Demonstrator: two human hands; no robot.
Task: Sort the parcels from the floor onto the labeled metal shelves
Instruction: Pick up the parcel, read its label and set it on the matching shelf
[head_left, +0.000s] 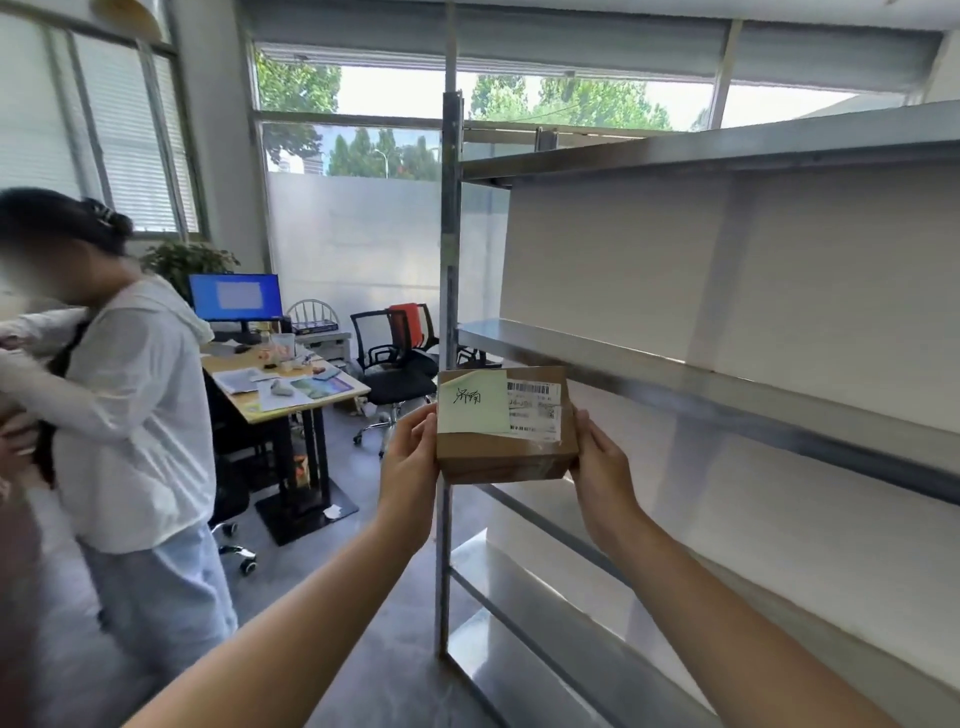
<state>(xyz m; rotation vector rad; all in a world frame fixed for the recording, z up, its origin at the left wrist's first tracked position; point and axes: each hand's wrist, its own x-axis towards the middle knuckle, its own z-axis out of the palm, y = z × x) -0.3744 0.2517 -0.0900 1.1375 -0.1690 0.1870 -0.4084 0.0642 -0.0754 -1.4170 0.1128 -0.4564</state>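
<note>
The small rectangular cardboard parcel is plain brown, crossed by glossy clear tape. A pale green paper note on its face bears black handwritten strokes, and beside it a white printed label shows black barcode stripes. The bare steel shelving unit is silver-grey against a cream-white wall. Farther off, a computer monitor glows bright blue with a pale grey box at its middle, above a light wooden desk strewn with white and multicoloured papers. One black mesh office chair stands beside another with an orange-red back.
</note>
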